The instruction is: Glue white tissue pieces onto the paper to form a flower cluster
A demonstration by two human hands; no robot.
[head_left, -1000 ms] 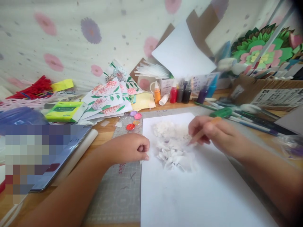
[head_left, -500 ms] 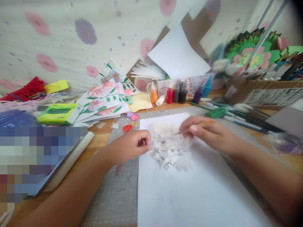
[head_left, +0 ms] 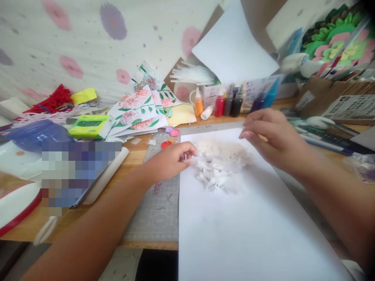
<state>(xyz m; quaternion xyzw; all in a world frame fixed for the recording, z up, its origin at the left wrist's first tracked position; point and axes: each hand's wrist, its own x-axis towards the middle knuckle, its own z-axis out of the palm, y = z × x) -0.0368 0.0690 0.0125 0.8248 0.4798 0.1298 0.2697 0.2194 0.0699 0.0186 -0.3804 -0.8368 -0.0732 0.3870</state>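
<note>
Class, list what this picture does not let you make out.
Head view, right hand: its contents, hidden behind its fingers.
Head view, left hand: any grip on the paper petals, hidden likewise.
Left side, flat object: pixelated.
Right side, box label: print blurred.

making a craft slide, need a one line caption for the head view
Left hand at the edge of a white paper-petal cluster on a white sheet, right hand beside it.

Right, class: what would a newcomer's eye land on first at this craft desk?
The heap of white paper petals on the big white sheet at centre, with the left hand at its near edge and the right hand at its far right. Behind stand bright colour bottles, and left of them painted flower cards.
</note>
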